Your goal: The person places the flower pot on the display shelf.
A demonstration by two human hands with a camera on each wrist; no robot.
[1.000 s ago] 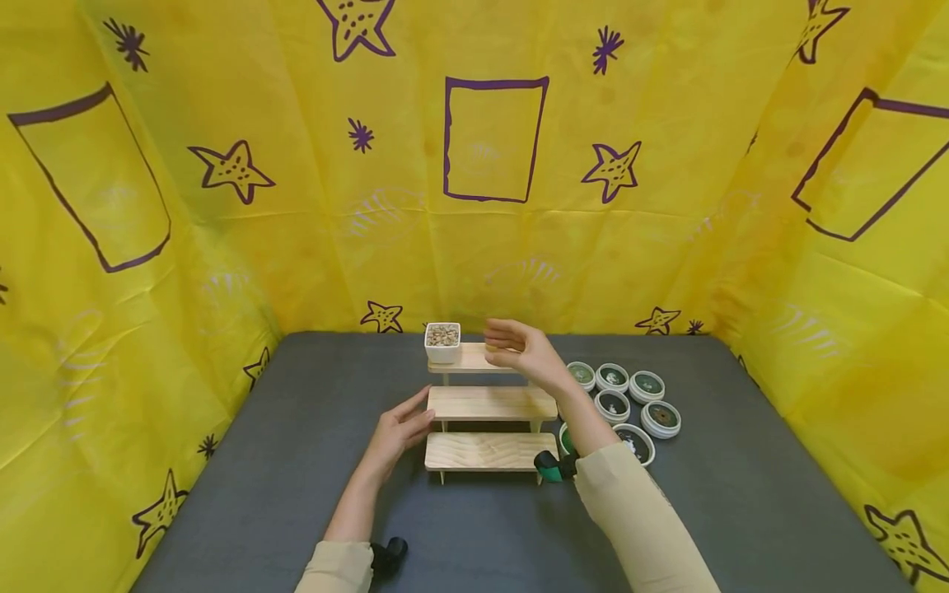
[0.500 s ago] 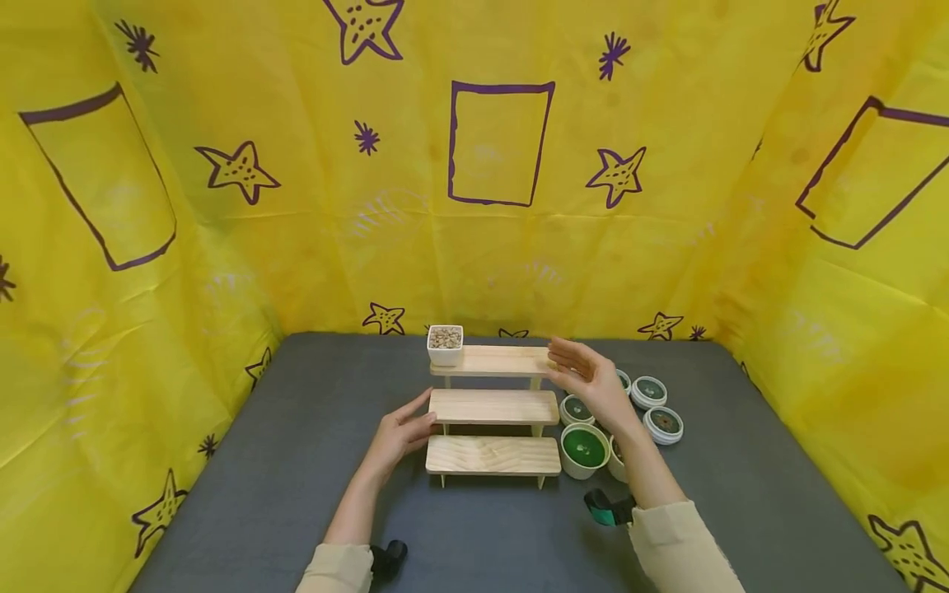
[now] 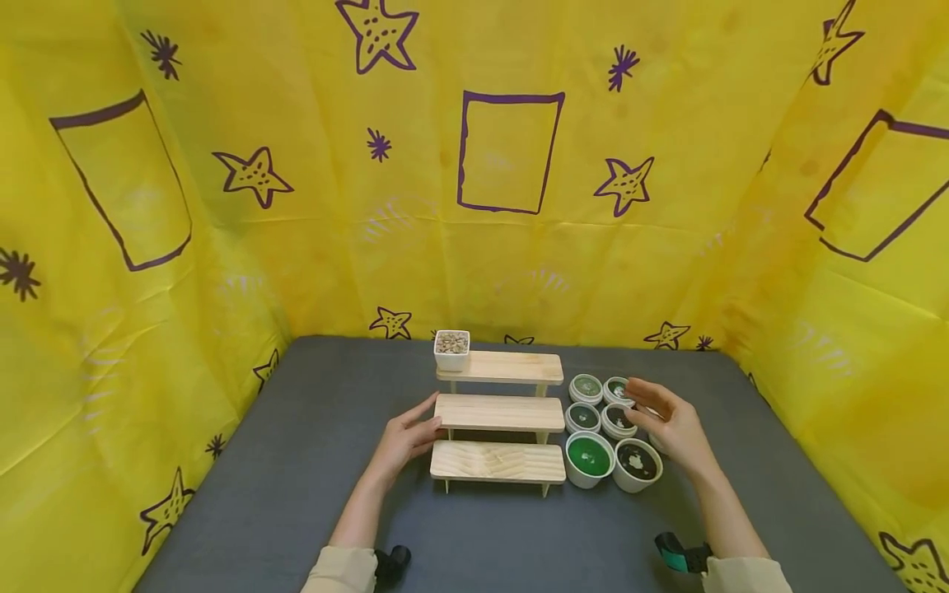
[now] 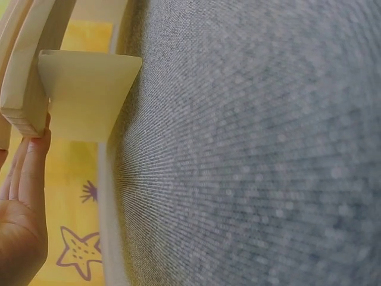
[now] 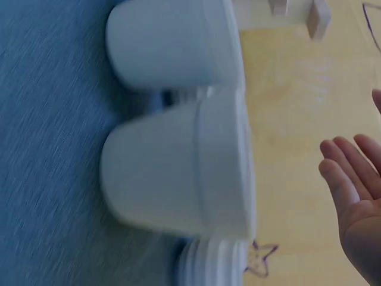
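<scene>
I am at a small curtained booth, a staged recording station by the look of it: creased yellow cloth (image 3: 326, 272), printed with purple stars (image 3: 254, 177) and outlined boxes (image 3: 510, 152), hangs like walls behind the far edge of the grey desk (image 3: 252, 494) and along its left and right edges, meeting at both far corners. The black device (image 3: 670, 552) strapped at my wrist fits such a set-up, as do the wooden step stand (image 3: 498, 412) placed toward the far edge and the white pots (image 3: 588, 478) grouped beside it.
</scene>
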